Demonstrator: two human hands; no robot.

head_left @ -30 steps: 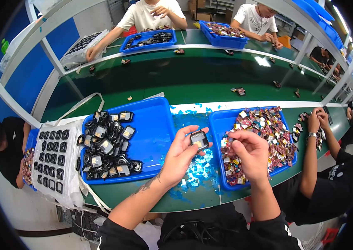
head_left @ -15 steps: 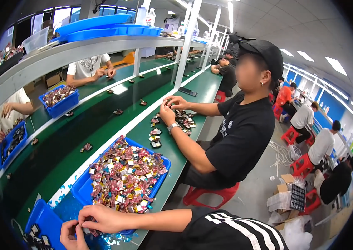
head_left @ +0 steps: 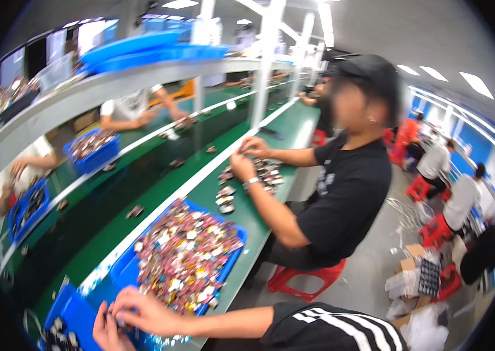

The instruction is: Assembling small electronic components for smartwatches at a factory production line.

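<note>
My left hand (head_left: 109,332) and my right hand (head_left: 147,312) meet at the lower left, with fingertips pinched together around something small and dark, mostly hidden by the fingers and blurred. Just beyond them stands a blue tray (head_left: 123,270) heaped with small pink, white and yellow parts (head_left: 186,251). To the left of my hands is a second blue tray (head_left: 80,310), where small black and silver parts (head_left: 60,338) lie. Blue scraps (head_left: 98,281) are scattered between the two trays.
A green conveyor belt (head_left: 159,184) carries scattered small parts. To the right a co-worker in black (head_left: 341,193) sits on a red stool (head_left: 306,284), handling parts. Across the belt, other workers' hands are near blue bins (head_left: 92,158). Overhead runs a grey shelf (head_left: 113,76).
The whole view has shifted, so the scene sits slightly right and lower, with more blur. My hands stay together, fingers still pinched. A worker across the belt has stretched an arm over it.
</note>
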